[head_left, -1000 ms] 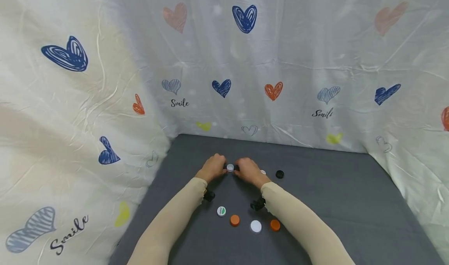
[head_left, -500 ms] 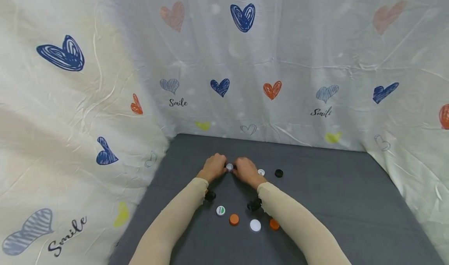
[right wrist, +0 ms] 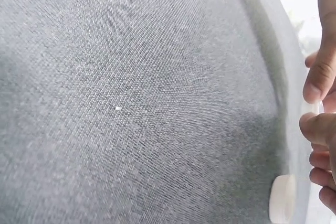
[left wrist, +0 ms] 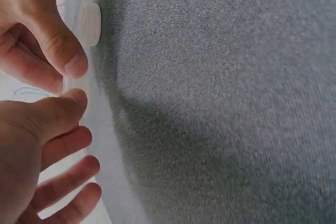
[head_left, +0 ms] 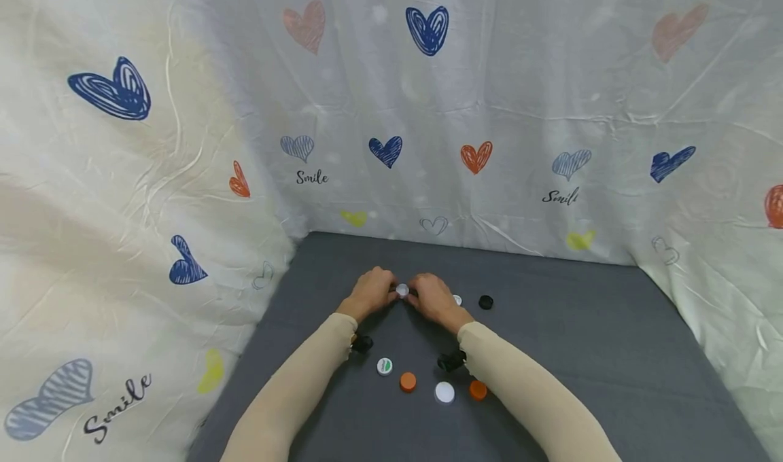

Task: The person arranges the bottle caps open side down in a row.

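Observation:
Both hands hold a small whitish bottle cap (head_left: 402, 290) between them, near the far part of the table. My left hand (head_left: 371, 292) pinches its left side; in the left wrist view the thumb (left wrist: 75, 98) presses its edge while the other fingers are spread. My right hand (head_left: 433, 295) pinches the opposite side, its thumb (right wrist: 311, 125) close to the left thumb in the right wrist view. Fingertips hide most of the cap (left wrist: 79, 83) in the left wrist view. Just right of the right hand lies a white cap (head_left: 457, 300), partly covered, with a black cap (head_left: 486, 302) beyond it.
Nearer on the dark grey table (head_left: 581, 353) lie a white-and-green cap (head_left: 384, 366), an orange cap (head_left: 408, 382), a larger white cap (head_left: 444, 393) and another orange cap (head_left: 478, 390) beside the right sleeve. A curtain with printed hearts (head_left: 385, 152) hangs behind.
Both hands stay almost in place around the whitish cap, with slight shifts of the right forearm. The cap's face looks slightly differently tilted. The other caps lie where they were.

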### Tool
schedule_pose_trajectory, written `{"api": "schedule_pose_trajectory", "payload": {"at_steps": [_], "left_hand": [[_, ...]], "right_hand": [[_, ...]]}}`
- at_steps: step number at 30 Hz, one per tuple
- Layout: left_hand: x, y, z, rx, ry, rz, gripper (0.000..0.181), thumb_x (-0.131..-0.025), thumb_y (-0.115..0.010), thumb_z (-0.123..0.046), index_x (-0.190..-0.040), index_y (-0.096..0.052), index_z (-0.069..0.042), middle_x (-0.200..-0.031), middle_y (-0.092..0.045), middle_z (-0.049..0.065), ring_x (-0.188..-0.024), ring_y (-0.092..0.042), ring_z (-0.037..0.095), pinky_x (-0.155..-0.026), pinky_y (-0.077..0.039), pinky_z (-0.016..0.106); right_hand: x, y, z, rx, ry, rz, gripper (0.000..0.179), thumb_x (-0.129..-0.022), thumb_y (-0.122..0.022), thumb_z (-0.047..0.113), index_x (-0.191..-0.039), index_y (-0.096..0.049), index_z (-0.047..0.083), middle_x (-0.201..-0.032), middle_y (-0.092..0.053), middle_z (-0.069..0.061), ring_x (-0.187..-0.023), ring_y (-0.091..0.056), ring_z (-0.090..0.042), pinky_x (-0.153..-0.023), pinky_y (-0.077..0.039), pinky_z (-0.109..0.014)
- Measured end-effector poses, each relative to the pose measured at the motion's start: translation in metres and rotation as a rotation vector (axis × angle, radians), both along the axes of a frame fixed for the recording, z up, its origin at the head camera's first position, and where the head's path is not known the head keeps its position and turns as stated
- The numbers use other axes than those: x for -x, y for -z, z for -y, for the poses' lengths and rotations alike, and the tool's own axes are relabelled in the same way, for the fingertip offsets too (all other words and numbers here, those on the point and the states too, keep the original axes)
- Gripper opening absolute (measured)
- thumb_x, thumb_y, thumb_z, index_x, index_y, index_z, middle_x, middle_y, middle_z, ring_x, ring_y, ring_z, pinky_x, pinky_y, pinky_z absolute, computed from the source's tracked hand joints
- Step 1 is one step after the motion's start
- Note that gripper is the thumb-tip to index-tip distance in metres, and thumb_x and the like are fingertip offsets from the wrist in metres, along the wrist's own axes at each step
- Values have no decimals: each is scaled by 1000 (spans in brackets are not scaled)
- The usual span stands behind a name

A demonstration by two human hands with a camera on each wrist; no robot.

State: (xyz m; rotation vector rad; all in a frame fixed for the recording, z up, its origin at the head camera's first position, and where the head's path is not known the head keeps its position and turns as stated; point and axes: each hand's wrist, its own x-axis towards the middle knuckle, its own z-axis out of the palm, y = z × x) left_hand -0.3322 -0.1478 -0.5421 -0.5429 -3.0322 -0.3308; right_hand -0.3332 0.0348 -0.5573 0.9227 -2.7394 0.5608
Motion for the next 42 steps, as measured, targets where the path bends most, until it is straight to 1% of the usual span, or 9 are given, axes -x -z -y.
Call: {"api": "schedule_pose_trajectory", "payload": {"at_steps": [3,9,12,17,21,27,33,37,42], "left_hand": [[-3,-4,0,-12,22,-14,18,-90,-77,-29,-105,-79,-19,-100,-76,0,-88,-71,19,-75,-58,40],[-10,-14,-1,-8,55,-69,24,-90,-77,-30,-112,-78,-20,-106,-76,1,-93,-71,19,-78,-59,39],[-14,-19,-2,-22,82,-118,24,-90,-77,-32,-110,-78,-19,-104,-76,1,-92,-72,19,-76,-59,38],[-21,-29,-4,-55,126,-177,25,-89,-77,-34,-110,-79,-19,-102,-76,0,-93,-70,18,-77,-58,37],[-30,-37,-7,-94,150,-210,28,-90,-77,-34,-112,-78,-17,-104,-77,0,-94,-69,18,-79,-58,36],[-47,-47,-12,-148,202,-269,28,-90,-77,-36,-111,-78,-17,-103,-77,-3,-94,-69,14,-82,-57,35],[-64,-56,-20,-193,267,-339,25,-88,-79,-33,-109,-78,-19,-102,-76,-7,-95,-68,12,-82,-57,32],[-73,-58,-29,-234,320,-372,24,-88,-78,-32,-109,-77,-19,-102,-76,-7,-95,-67,11,-83,-57,31],[-83,-58,-38,-287,357,-401,24,-88,-79,-30,-109,-77,-18,-102,-75,-7,-95,-67,10,-83,-56,29]], "right_hand": [[-4,-6,-4,11,-7,-17,15,-89,-77,17,-102,-78,10,-106,-74,-8,-100,-69,-27,-87,-55,-45],[-9,-16,-11,-11,-3,-51,20,-90,-76,21,-107,-78,9,-113,-73,-8,-106,-68,-26,-89,-56,-43],[-12,-21,-17,-12,-4,-81,23,-90,-76,22,-109,-77,9,-116,-72,-7,-108,-68,-25,-90,-56,-41],[-22,-35,-26,48,-35,-134,24,-89,-78,20,-110,-77,8,-115,-72,-9,-107,-68,-27,-89,-56,-43],[-31,-45,-33,89,-55,-163,27,-87,-80,19,-111,-76,7,-115,-72,-10,-107,-68,-27,-88,-56,-44],[-47,-55,-45,102,-57,-207,30,-86,-81,24,-113,-76,11,-117,-72,-6,-109,-67,-23,-88,-57,-41],[-67,-64,-59,178,-73,-227,30,-86,-81,24,-112,-77,11,-117,-72,-5,-109,-67,-23,-88,-57,-42],[-80,-68,-71,228,-70,-236,31,-85,-82,25,-112,-77,11,-116,-72,-6,-106,-68,-23,-86,-58,-42],[-94,-71,-83,249,-51,-221,33,-84,-83,26,-113,-77,12,-118,-71,-5,-108,-67,-23,-86,-58,-42]]}}
